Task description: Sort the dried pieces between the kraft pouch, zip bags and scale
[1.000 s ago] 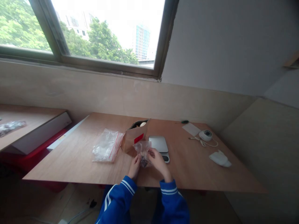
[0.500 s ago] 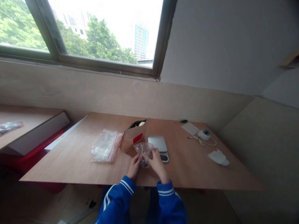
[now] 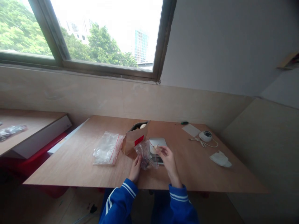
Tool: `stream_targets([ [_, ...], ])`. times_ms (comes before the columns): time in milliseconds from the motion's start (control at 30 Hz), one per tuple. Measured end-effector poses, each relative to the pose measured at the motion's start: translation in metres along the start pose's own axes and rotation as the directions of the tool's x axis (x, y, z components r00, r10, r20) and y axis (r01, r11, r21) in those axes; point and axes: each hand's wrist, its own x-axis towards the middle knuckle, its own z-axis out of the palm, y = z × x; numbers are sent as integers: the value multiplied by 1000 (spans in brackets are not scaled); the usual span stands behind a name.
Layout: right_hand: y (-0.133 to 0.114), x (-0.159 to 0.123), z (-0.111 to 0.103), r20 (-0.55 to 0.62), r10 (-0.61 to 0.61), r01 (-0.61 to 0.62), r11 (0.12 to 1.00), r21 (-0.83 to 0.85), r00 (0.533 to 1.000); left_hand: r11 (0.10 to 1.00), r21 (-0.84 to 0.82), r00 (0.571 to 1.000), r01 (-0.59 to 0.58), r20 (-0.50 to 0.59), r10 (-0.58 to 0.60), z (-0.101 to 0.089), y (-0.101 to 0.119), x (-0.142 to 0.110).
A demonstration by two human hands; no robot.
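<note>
My left hand [image 3: 135, 166] grips the lower edge of a small clear plastic bag [image 3: 144, 152] with dark pieces inside, held just above the wooden table [image 3: 77, 158]. My right hand [image 3: 167, 157] is raised beside the bag's mouth, fingers pinched on a small pale piece [image 3: 156, 146]. Right behind the bag lies a silver kitchen scale [image 3: 158, 145]. A brown paper bag [image 3: 135, 138] with a red label stands open to the left of the scale, pale items showing at its top.
A stack of clear zip bags [image 3: 106, 149] lies left of the paper bag. At the far right sit a white round device with a cable [image 3: 205, 136], a white card [image 3: 191, 130] and crumpled white material [image 3: 220, 158]. A second table [image 3: 28, 130] stands to the left.
My right hand has come away from the bag and lifted to the right, now pinching a small pale piece. The bag has tilted and opened toward the scale.
</note>
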Motion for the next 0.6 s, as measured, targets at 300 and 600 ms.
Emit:
stream_targets([
  [300,-86,57,68,212,-418,383,904,188,883,999,35,1000,2,27,-3,0,2,-1],
  [600,-82,77,90,512,-433,535,843,-62,742,999,-9,999,38,-16,-38,11,17,-9],
])
